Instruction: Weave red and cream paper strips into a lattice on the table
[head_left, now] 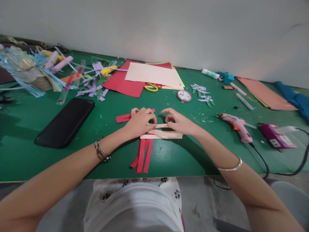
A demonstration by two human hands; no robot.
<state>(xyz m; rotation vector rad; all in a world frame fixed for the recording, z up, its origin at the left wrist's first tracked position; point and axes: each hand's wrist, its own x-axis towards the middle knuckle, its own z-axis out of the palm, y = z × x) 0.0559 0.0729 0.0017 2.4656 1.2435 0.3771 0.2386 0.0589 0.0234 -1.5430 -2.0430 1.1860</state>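
Note:
In the head view, red paper strips (145, 156) and cream paper strips (166, 134) cross each other on the green table. My left hand (141, 122) is closed over the crossing, its fingertips gripping the strips there and hiding much of it. My right hand (180, 122) pinches the right end of the upper cream strip between thumb and curled fingers. Lower cream strips run to the right beneath that hand. Several red strips trail toward the table's front edge, and another red strip (122, 118) sticks out left of my left hand.
A black phone-like slab (65, 123) lies at left. Behind are coloured paper sheets (152, 73), yellow-handled scissors (151, 87), a round tin (184, 95) and purple paper scraps (93, 87). A pink glue gun (238, 126) and a purple power adapter (277, 137), both with cords, occupy the right.

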